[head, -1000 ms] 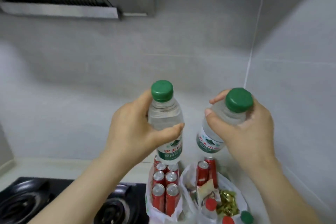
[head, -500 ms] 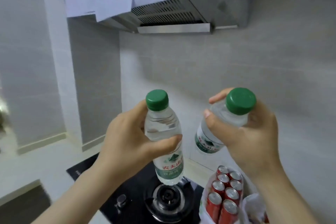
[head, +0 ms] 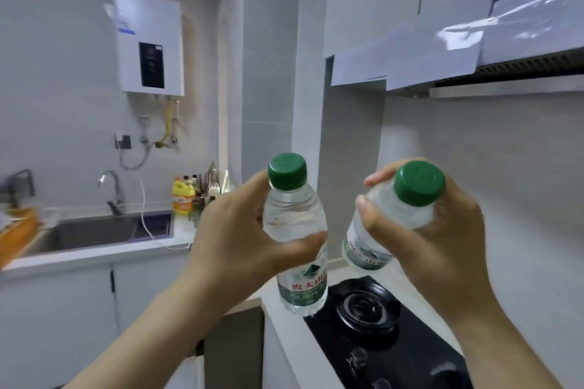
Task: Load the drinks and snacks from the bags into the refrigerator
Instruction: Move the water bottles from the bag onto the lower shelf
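Two water bottles, one in each hand.
The left bottle [head: 294, 221] stood upright, fingers of the left hand [head: 240, 237] curled round its middle; the right hand [head: 442, 240] gripped the tilted right bottle [head: 360, 251] under its cap, above the gas stove [head: 395, 344].

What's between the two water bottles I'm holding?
Nothing, in the head view: a bare gap separates the left bottle and right bottle, with wall tile behind.

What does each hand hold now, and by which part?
The left hand grips an upright water bottle round its middle. The right hand grips a tilted water bottle round its shoulder, just below the cap.
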Demonstrator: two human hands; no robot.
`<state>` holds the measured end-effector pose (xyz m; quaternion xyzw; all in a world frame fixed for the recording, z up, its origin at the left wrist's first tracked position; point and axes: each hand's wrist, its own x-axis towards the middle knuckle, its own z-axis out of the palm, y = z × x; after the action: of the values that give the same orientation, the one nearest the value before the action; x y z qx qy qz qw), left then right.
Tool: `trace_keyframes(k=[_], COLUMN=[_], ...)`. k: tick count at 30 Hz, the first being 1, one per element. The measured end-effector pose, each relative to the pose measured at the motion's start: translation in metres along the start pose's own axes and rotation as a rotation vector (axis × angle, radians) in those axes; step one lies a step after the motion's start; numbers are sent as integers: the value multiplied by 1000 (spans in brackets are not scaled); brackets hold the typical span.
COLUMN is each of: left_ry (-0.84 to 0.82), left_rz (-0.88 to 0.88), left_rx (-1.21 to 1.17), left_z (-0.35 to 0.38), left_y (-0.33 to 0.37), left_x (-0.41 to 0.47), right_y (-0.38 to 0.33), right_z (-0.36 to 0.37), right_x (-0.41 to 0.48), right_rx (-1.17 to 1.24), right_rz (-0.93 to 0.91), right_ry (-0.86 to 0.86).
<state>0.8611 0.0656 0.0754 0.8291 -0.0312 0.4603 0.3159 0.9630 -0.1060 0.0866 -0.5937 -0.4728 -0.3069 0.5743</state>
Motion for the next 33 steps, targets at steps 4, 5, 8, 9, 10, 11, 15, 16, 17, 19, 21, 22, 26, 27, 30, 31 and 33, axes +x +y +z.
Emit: trace_keyframes(k=[4, 5, 8, 9, 10, 11, 15, 16, 17, 19, 21, 22, 26, 27, 30, 31, 33], left_ry=[72, 93, 154, 177, 202, 225, 300, 306, 312, 335, 368, 388, 464, 484, 556, 581, 623], left_rz=[-16, -27, -67, -80, -94, -109, -198, -223, -247, -294, -342, -367, -498, -532, -645, -687, -776], left_rx=[167, 211, 320, 347, 376, 405, 547, 581, 609, 654, 700, 723, 805, 846, 972, 1009, 1067], left_z=[-65, -79, -120, -132, -142, -151, -184, -191, -196, -205, -211, -213, -220, -221, -220, -219, -218], left_y=[-24, -28, -36, -38, -40, -42, -51, -52, -53, -54, -53, -53, -47, -43, -27, -20, -5], left_x=[-10, -14, -24, -27, -30, -33, -47, -50, -53, -58, -62, -64, -75, -79, -97, -104, -120], right_y=[-15, -19, -29, -31, -33, -34, -41, -42, -43, -44, -46, -48, -58, -61, -73, -79, -93], right_z=[70, 86, 132, 146, 160, 173, 224, 236, 246, 267, 286, 295, 329, 338, 358, 363, 370], right_x=[11, 14, 20, 21, 23, 23, 26, 28, 29, 31, 33, 34, 32, 29, 17, 11, -1], right_rx=[41, 51, 146, 195, 242, 284, 434, 476, 515, 589, 670, 714, 904, 956, 1103, 1149, 1233], right_rz=[-125, -149, -172, -168, -162, -156, -149, -144, -141, -158, -188, -200, -229, -225, -225, -235, -257], right_ry=[-11, -20, -72, -89, -105, -123, -182, -197, -212, -251, -297, -317, -394, -416, -484, -506, -545])
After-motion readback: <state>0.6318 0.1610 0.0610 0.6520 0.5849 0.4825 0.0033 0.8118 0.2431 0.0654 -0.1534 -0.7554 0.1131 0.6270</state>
